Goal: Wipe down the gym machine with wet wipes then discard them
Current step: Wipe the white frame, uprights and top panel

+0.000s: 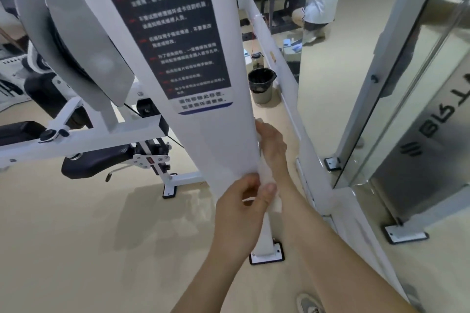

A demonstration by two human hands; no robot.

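Wet wipe lies lengthwise along the right edge of the gym machine's white upright post, pointing up and away from you. Your left hand pinches its near end; your right hand curls round it and the edge farther up. A black-lined bin stands beyond your right fingertips.

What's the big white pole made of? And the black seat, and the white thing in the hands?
The white pole is probably painted metal: smooth, softly shiny, with a bolted foot. The black seat looks like padding under a vinyl or leather-like cover, rounded and slightly glossy. The wet wipe seems a thin, soft cloth-like sheet; it crumples where the left hand pinches it.
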